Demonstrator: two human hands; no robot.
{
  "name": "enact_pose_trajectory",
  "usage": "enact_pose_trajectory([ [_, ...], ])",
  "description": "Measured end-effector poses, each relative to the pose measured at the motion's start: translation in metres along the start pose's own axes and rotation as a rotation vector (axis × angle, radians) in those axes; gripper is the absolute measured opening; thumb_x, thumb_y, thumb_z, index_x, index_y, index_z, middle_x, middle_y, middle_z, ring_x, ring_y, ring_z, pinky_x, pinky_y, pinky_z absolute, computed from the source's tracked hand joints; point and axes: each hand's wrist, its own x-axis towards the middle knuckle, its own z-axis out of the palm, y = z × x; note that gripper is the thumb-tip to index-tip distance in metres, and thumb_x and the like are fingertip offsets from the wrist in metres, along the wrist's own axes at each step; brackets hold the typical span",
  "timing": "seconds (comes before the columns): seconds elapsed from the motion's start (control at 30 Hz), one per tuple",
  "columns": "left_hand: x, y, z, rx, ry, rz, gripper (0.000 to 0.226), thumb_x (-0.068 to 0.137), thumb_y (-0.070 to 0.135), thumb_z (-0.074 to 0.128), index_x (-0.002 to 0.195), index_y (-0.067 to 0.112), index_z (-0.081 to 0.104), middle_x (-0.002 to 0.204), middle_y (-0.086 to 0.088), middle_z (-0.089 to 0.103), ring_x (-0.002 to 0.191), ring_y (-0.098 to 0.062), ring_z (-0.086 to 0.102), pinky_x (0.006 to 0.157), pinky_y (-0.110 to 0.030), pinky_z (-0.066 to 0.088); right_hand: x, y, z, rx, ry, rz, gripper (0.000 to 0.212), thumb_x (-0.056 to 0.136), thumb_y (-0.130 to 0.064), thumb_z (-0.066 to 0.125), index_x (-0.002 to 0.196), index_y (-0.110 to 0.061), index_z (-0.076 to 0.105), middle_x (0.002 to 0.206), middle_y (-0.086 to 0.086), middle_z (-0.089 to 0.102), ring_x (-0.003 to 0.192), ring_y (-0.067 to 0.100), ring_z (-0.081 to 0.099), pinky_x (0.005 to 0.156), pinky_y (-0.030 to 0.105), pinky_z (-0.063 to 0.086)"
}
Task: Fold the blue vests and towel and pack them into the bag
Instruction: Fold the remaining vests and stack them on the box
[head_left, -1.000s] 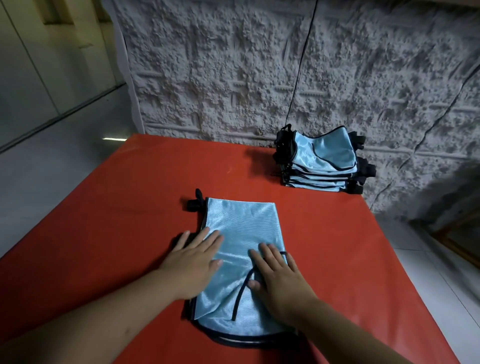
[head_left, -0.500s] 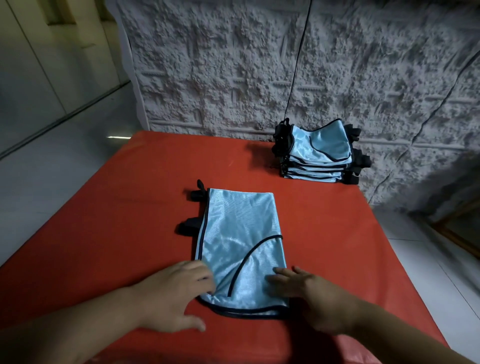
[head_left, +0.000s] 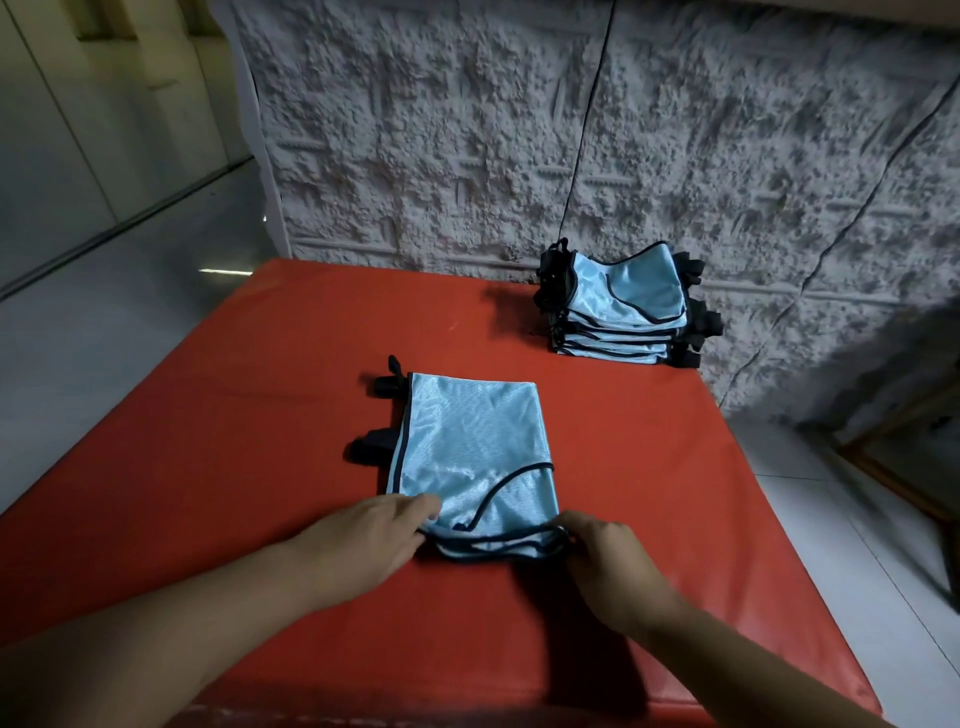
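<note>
A half-folded blue vest (head_left: 470, 452) lies mid-table. The left hand (head_left: 371, 540) and right hand (head_left: 605, 553) each pinch a near corner of its dark-trimmed hem, apparently to lift that edge and fold it away from the person; the exact finger grip is partly hidden. Folded vests form a stack (head_left: 621, 312) at the far right corner, clear of the working area. The red table (head_left: 208, 415) abuts a rough grey wall (head_left: 467, 130); no bag is visible.

Counting what's sitting here: one folded blue vest (head_left: 470, 447) lying alone mid-table, one stack of folded vests (head_left: 621, 306) at the far corner, looking like four or five, hard to tell. Two hands showing, one red table (head_left: 234, 415).
</note>
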Motion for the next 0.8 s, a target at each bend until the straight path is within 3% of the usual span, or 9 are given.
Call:
enact_pose_trajectory([
  [0.13,0.004,-0.001,-0.009,0.079,-0.104,0.075,0.042,0.084,-0.003,0.051,0.089,0.031,0.025,0.089,0.007,0.038,0.073,-0.014,0.042,0.059,-0.037,0.046,0.008,0.002,-0.006,-0.035,-0.064,-0.005,0.018,0.082,-0.014,0.056,0.096,-0.018,0.066,0.084,-0.005,0.072,0.078,0.012,0.066,0.071,0.036,0.050],
  [0.2,0.002,-0.007,-0.006,0.097,-0.127,0.109,0.033,0.080,-0.003,0.050,0.086,0.027,0.038,0.090,0.006,0.039,0.077,-0.014,0.044,0.061,-0.037,0.048,0.009,0.001,-0.007,-0.057,-0.074,-0.011,0.015,0.081,-0.015,0.056,0.093,-0.018,0.065,0.082,-0.004,0.071,0.077,0.016,0.064,0.068,0.034,0.048],
  [0.3,0.001,-0.008,-0.001,0.077,-0.115,0.112,0.026,0.083,0.002,0.058,0.091,0.026,0.058,0.089,0.009,0.046,0.083,-0.008,0.048,0.071,-0.028,0.050,0.007,-0.001,-0.007,-0.075,-0.095,-0.020,0.019,0.080,-0.018,0.052,0.093,-0.020,0.065,0.083,-0.005,0.071,0.079,0.016,0.064,0.069,0.034,0.048],
  [0.37,0.000,-0.004,-0.005,0.048,-0.110,0.119,0.010,0.091,0.018,0.060,0.097,0.025,0.059,0.094,0.011,0.047,0.088,-0.004,0.046,0.081,-0.017,0.043,0.007,0.000,-0.009,-0.077,-0.102,-0.021,0.013,0.082,-0.017,0.055,0.092,-0.018,0.063,0.081,-0.004,0.070,0.075,0.016,0.063,0.069,0.036,0.048],
  [0.43,-0.001,-0.001,-0.009,0.029,-0.101,0.094,0.013,0.091,0.027,0.063,0.100,0.027,0.054,0.098,0.013,0.048,0.091,-0.003,0.047,0.086,-0.012,0.035,0.007,-0.003,-0.011,-0.081,-0.106,-0.023,0.011,0.082,-0.016,0.056,0.090,-0.018,0.063,0.079,-0.003,0.069,0.073,0.017,0.061,0.068,0.037,0.048],
  [0.53,0.002,0.001,-0.012,0.064,-0.074,0.075,0.034,0.085,0.004,0.062,0.097,0.029,0.042,0.092,0.010,0.049,0.083,-0.010,0.052,0.077,-0.023,0.048,0.007,-0.009,-0.016,-0.103,-0.124,-0.043,0.017,0.076,-0.018,0.049,0.089,-0.018,0.061,0.079,-0.002,0.069,0.073,0.017,0.061,0.068,0.038,0.048],
  [0.6,0.003,0.007,-0.019,0.075,-0.104,0.012,0.042,0.088,0.002,0.052,0.115,0.031,0.039,0.103,0.006,0.055,0.094,-0.015,0.056,0.082,-0.036,0.053,0.008,-0.013,-0.022,-0.114,-0.160,-0.074,0.019,0.073,-0.019,0.047,0.087,-0.017,0.060,0.079,-0.002,0.068,0.073,0.016,0.061,0.068,0.039,0.047],
  [0.7,0.001,0.015,-0.034,0.016,-0.241,-0.109,0.061,0.090,0.008,0.046,0.139,0.041,0.030,0.115,0.002,0.061,0.107,-0.019,0.058,0.090,-0.038,0.050,0.008,-0.017,-0.033,-0.155,-0.231,-0.145,0.017,0.073,-0.021,0.050,0.084,-0.014,0.060,0.078,0.000,0.066,0.071,0.017,0.059,0.069,0.040,0.048],
  [0.8,0.000,0.023,-0.051,-0.149,-0.342,-0.159,0.051,0.084,0.011,0.053,0.124,0.042,0.057,0.108,0.009,0.068,0.100,-0.006,0.062,0.087,-0.028,0.051,0.003,-0.024,-0.046,-0.174,-0.355,-0.182,0.025,0.071,-0.028,0.054,0.085,-0.012,0.067,0.076,0.001,0.067,0.069,0.012,0.061,0.070,0.038,0.049],
])
